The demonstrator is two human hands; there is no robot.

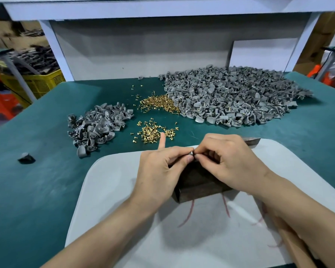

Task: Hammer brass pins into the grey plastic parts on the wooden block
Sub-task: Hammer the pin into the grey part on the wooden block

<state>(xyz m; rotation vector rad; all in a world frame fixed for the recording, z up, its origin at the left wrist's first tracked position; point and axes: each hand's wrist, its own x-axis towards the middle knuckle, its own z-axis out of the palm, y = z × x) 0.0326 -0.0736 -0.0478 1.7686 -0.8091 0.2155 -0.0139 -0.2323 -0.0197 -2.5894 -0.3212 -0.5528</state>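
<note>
A dark wooden block (197, 182) stands on a white board (112, 182) near the table's front. Over its top, my left hand (159, 171) and my right hand (228, 159) meet fingertip to fingertip. Between them a small grey plastic part (191, 153) is pinched; whether a pin sits in it is hidden. The left index finger points away from me. Loose brass pins (153, 131) lie just beyond the hands. A second heap of brass pins (159, 103) lies farther back.
A small heap of grey parts (97, 124) lies at the left, a large heap of grey parts with pins (230, 97) at the back right. One stray grey part (26, 157) sits far left on the green table mat (37, 186). A dark hammer head (251, 141) shows behind my right hand.
</note>
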